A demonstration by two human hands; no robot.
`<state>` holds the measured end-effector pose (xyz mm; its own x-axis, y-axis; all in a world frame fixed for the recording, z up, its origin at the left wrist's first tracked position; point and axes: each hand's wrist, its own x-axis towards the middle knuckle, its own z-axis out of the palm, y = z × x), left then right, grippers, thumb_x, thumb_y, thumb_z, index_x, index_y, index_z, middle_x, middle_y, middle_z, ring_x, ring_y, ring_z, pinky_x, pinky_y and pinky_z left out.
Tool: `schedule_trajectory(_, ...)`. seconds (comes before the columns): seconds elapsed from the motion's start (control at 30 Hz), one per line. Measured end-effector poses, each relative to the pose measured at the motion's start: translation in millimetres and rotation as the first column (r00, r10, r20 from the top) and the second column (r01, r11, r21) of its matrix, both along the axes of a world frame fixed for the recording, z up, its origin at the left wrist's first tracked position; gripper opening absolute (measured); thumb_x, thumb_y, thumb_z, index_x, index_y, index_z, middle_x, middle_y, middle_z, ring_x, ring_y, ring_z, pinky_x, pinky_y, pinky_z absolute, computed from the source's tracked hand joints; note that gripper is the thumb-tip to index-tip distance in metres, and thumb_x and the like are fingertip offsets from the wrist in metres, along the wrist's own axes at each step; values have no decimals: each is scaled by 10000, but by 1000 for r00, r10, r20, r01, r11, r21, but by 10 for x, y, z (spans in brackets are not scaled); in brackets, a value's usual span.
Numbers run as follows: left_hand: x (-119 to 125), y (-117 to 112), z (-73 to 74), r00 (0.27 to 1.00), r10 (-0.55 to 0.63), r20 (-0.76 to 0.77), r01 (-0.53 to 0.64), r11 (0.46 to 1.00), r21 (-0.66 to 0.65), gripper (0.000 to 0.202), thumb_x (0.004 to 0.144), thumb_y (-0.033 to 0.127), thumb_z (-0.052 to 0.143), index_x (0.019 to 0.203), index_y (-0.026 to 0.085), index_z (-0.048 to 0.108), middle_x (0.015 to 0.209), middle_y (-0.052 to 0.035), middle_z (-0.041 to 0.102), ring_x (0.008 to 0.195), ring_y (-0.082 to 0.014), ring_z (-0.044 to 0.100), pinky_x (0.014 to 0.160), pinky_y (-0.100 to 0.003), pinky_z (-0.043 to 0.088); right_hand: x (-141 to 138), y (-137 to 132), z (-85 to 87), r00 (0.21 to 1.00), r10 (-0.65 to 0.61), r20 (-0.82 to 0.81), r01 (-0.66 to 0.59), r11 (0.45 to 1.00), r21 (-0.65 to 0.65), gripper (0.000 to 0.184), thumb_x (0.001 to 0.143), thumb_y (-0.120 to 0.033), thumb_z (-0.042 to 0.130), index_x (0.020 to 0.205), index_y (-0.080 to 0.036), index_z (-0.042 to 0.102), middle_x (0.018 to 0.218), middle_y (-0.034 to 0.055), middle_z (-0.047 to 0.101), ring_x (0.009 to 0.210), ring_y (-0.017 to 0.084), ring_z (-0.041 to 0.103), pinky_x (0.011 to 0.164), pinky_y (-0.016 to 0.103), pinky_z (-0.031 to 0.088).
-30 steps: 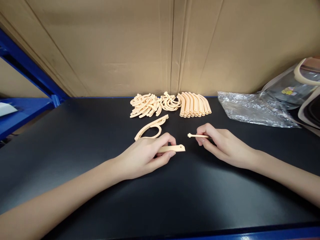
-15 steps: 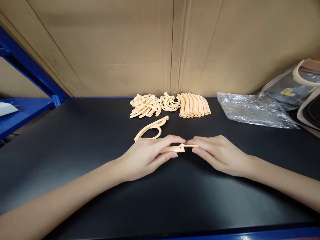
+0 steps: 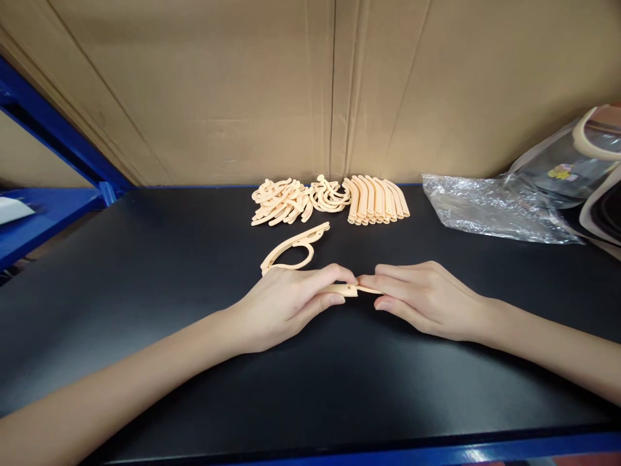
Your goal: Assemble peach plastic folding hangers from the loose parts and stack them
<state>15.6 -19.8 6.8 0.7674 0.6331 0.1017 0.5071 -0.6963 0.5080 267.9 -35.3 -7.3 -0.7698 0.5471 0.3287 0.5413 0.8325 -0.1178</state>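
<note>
My left hand [image 3: 286,304] is closed round a beige plastic hanger arm [image 3: 343,290], whose end with a small round hole sticks out between thumb and forefinger. My right hand [image 3: 427,301] pinches a thinner beige strip [image 3: 369,290] between thumb and fingers. The strip's left tip meets the end of the arm; whether it sits inside cannot be made out. Just beyond my left hand lies a joined beige hanger piece [image 3: 291,246] with a curved arm and a rounded loop, partly hidden by that hand.
Along the back of the black table [image 3: 310,401] lie a pile of thin strips [image 3: 281,202], a heap of curved hook-like parts [image 3: 330,195] and a row of hanger arms [image 3: 377,200]. Crumpled clear plastic [image 3: 499,210] and a clear bag [image 3: 557,168] are at right. Cardboard [image 3: 218,90] stands behind.
The strip in my right hand has tilted, its left tip now lower at the end of the arm. My right fingertips have moved slightly left, close to my left forefinger.
</note>
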Motion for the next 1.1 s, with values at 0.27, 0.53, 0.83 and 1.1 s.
schedule_trajectory(0.27, -4, -7, 3, 1000, -9, -19, 8, 1000, -27, 255, 1001, 391, 387, 1208, 298, 505, 957, 56, 690, 792, -126, 629, 698, -214, 407, 22, 18, 2, 1000, -2, 14, -1, 977, 214, 325, 1014, -346, 369, 1078, -167, 633, 729, -7, 552, 599, 93, 517, 479, 229, 328)
schedule_trajectory(0.53, -74, 185, -7, 973, 197, 119, -195, 980, -28, 277, 985, 431, 407, 1151, 260, 550, 914, 41, 657, 751, -113, 599, 700, -213, 406, -163, -275, 87, 982, 185, 41, -188, 927, 326, 355, 982, -415, 440, 1127, -158, 637, 685, -23, 581, 546, 101, 492, 464, 257, 335)
schedule_trajectory(0.83, 4, 24, 33, 999, 43, 25, -41, 995, -91, 282, 987, 410, 386, 1166, 233, 515, 793, 31, 635, 701, -128, 593, 672, -227, 410, -64, -123, 113, 990, -18, -142, 40, 987, 157, 302, 1014, -262, 343, 936, -147, 611, 741, 12, 596, 599, 99, 505, 524, 239, 362)
schedule_trajectory(1.1, 18, -41, 29, 997, 22, 72, -14, 994, -109, 299, 995, 348, 392, 1272, 236, 406, 663, 83, 544, 601, -96, 524, 613, -193, 375, -107, -94, 78, 964, -191, -184, 134, 950, -282, 333, 1019, -286, 303, 853, -165, 566, 727, -6, 570, 594, 87, 518, 575, 230, 383)
